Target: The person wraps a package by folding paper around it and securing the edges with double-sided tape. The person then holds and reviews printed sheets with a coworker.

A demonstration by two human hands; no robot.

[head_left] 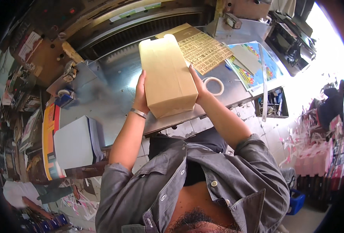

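A box-shaped tan paper bag (167, 73) is held between my two hands above the near part of the metal table (114, 91). Its far end has a curved notch in the edge, and its flat end faces me. My left hand (141, 95) presses on the bag's left side, thumb along the upper edge. On the opposite side my right hand (200, 87) grips it with the thumb up. Most fingers of both hands are hidden behind the bag. Just right of my right hand lies a roll of tape (213, 86).
Printed brown sheets (205, 50) and colourful printed sheets (253, 64) lie at the right, with a metal ruler (264, 83) across the edge. A stack of grey sheets (75, 141) and a blue tape dispenser (65, 97) are left. Another person (28, 194) is at lower left.
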